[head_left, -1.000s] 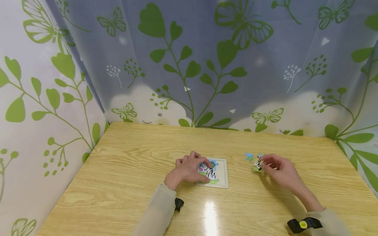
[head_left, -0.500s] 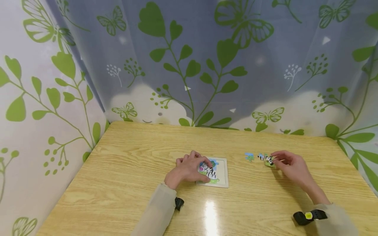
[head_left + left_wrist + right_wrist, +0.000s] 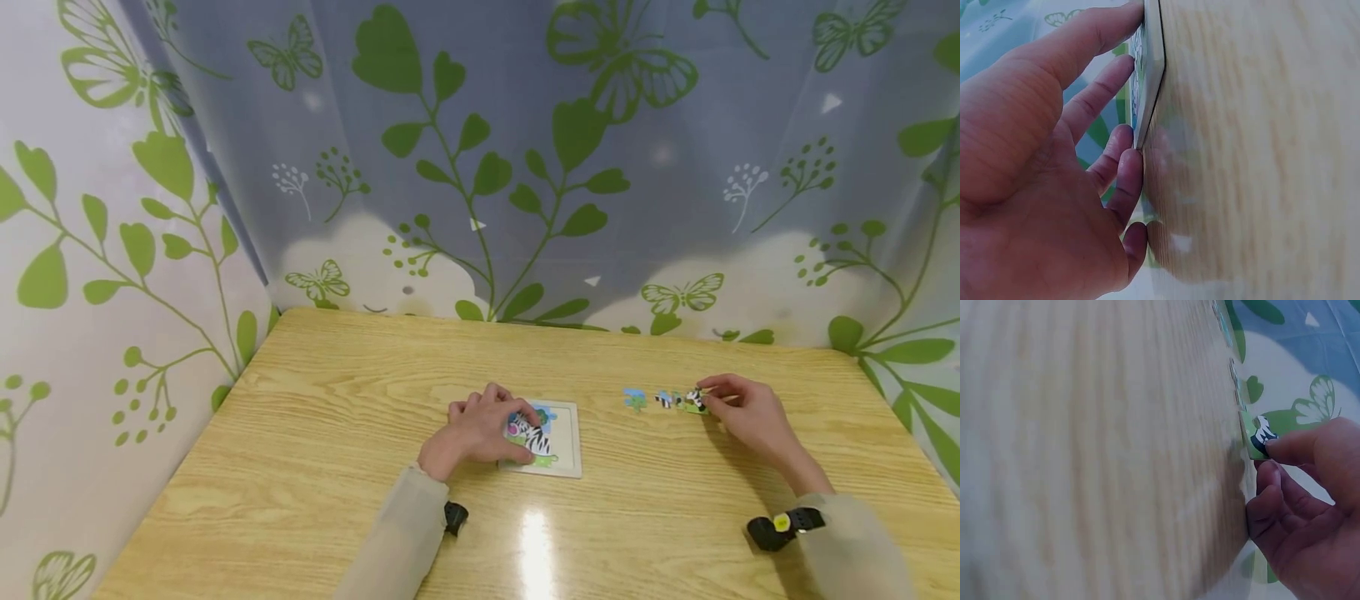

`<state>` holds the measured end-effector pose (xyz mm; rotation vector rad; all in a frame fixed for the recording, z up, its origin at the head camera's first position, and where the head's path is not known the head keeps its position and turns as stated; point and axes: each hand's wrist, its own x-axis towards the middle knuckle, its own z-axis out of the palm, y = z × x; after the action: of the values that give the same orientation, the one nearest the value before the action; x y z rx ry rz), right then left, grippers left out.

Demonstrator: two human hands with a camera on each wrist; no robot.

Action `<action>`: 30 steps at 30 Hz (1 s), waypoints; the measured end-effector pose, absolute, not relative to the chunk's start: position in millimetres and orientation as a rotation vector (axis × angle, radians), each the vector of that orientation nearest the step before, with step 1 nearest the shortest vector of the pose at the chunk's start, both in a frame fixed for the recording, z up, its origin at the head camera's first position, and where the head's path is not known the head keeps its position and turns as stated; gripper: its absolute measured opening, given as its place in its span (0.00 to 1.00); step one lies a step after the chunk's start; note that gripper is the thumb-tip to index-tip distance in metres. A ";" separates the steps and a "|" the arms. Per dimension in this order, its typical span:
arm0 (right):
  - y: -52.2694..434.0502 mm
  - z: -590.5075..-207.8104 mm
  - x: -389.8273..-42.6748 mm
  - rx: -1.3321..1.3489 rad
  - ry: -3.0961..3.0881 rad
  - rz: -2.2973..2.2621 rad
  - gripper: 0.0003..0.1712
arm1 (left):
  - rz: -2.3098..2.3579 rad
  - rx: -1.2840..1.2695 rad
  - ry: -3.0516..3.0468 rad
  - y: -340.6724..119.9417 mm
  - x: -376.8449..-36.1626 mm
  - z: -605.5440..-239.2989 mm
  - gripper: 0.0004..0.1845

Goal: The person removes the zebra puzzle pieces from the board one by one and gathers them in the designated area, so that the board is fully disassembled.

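My left hand (image 3: 480, 429) rests on a small square jigsaw board (image 3: 570, 442) with a partly filled zebra picture. In the left wrist view, the thumb and index finger touch the board's face, while other fingertips lie along its edge. To the right, my right hand (image 3: 750, 417) pinches a panda puzzle piece (image 3: 695, 400) at the table surface. The right wrist view shows the thumb on this black, white and green piece (image 3: 1250, 434). Close to its left lies a striped puzzle piece (image 3: 663, 399), and farther left a blue and green piece (image 3: 634, 398).
The wood-grain table (image 3: 337, 400) extends around both hands. A patterned curtain (image 3: 480, 167) with leaves and butterflies hangs along the back edge and the sides. Dark straps circle both wrists, the right strap (image 3: 783, 527) carrying a yellow spot.
My right hand has shifted right and slightly away with the panda piece, leaving the striped piece more exposed. My left hand and the board have stayed in place.
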<state>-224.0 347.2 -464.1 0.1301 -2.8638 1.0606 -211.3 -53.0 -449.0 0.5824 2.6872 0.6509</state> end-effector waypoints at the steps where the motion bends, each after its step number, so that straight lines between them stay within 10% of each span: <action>1: 347.7 -464.2 -225.1 0.119 -2.870 1.054 0.15 | 0.652 0.589 2.681 -53.9 -211.6 -449.3 0.20; 30: 322.0 -456.9 -222.4 0.176 -2.792 0.954 0.15 | 0.803 0.493 2.779 -56.4 -220.9 -451.0 0.26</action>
<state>-222.4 322.0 -456.9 0.1759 -2.7924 0.9543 -220.9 -56.4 -451.0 0.4935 2.7789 0.8034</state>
